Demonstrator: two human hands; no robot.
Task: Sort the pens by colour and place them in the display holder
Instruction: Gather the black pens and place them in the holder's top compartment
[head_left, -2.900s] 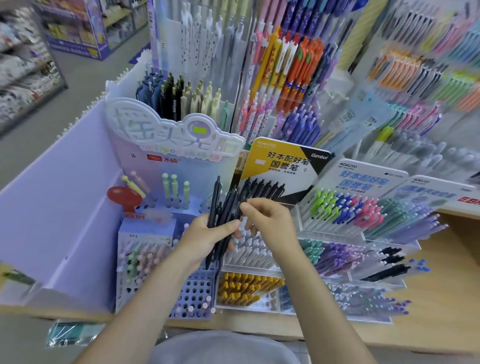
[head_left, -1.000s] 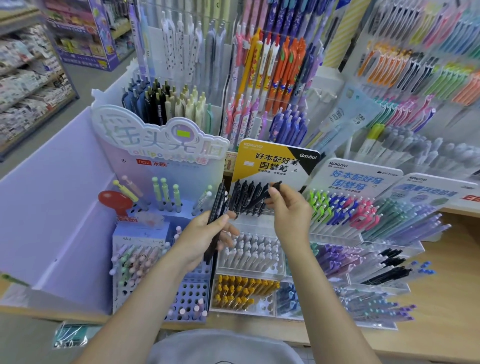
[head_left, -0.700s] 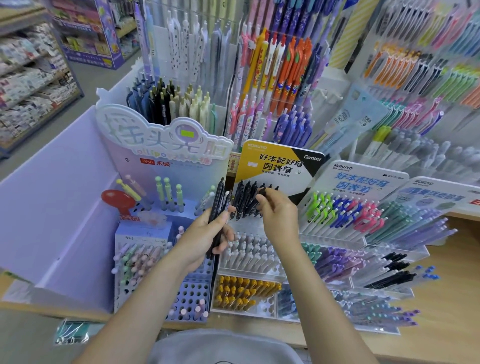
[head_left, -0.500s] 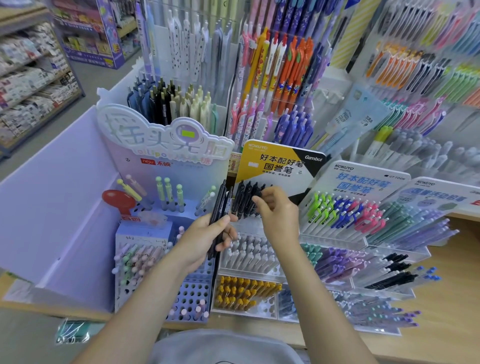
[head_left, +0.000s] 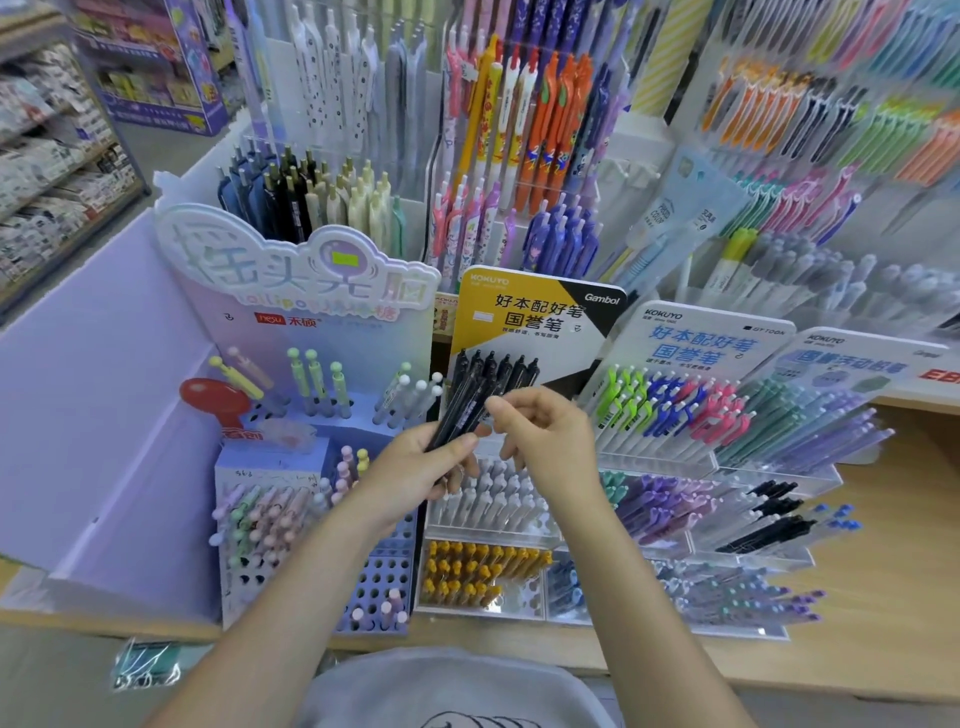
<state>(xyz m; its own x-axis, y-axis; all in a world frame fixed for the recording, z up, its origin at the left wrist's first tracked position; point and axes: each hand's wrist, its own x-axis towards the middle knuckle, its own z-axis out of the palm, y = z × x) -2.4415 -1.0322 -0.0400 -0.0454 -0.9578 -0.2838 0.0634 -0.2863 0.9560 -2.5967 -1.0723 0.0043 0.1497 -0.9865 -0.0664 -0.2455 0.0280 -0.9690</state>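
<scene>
On the shop counter (head_left: 893, 545), left hand (head_left: 415, 475) grips black pens (head_left: 462, 410) slanting up-right; right hand (head_left: 545, 436) pinches one.

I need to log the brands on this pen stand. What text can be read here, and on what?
"KOKUYO", "Gambol", "好本配好笔 国誉笔": yellow-and-black header card.
"KOKUYO", "好本配好笔 国誉笔": white header card.
"nesu 禾硕": lilac lollipop-pen display; its big outlined title is too stylised to read.
Rightmost card: blurred.
Pen barrels, shelf tags: too small.
</scene>
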